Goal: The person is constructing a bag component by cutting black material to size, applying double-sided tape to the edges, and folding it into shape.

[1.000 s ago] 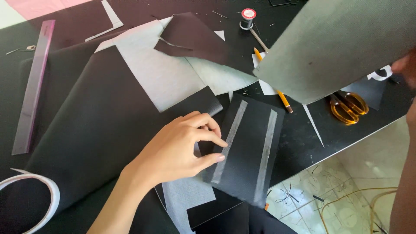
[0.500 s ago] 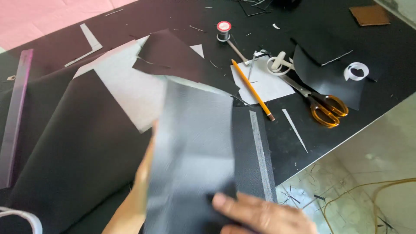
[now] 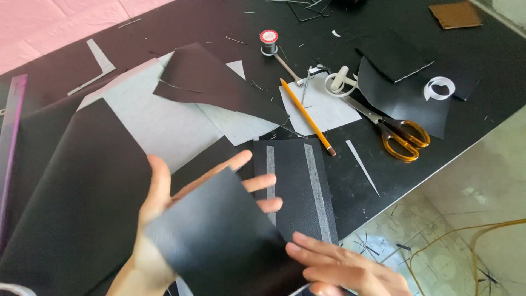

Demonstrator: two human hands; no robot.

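Far left: a purple ruler (image 3: 10, 137) lies along the edge of the black work table (image 3: 493, 104), partly beside a large sheet of dark leather (image 3: 76, 186) whose pale grey backing (image 3: 159, 120) is turned up.

Lower centre-left: the left hand (image 3: 164, 219) is spread open, palm up, thumb raised; a loose dark grey leather piece (image 3: 219, 241) rests across its palm and fingers, which show past the piece's upper edge. The hand supports the piece rather than clamping it.

Centre: just right of the held piece, and partly under it, a black rectangular panel (image 3: 296, 181) with two pale lengthwise strips lies flat on the table near its front edge.

Lower centre-right: the right hand (image 3: 345, 268) lies with fingers extended and flat, its fingertips on the lower right edge of the dark grey leather piece and the panel's near end; it presses, with nothing enclosed.

Upper centre: a dark brown scrap (image 3: 213, 82) overlaps the grey backing; behind it stands a thread spool (image 3: 268, 41).

Right of centre: a yellow pencil (image 3: 307, 116) lies slantwise across a white paper piece (image 3: 323, 107). Further right, orange-handled scissors (image 3: 397, 134) lie beside black leather offcuts (image 3: 405, 93) and a small white tape ring (image 3: 440, 87). A brown square (image 3: 456, 15) sits at the far right corner.
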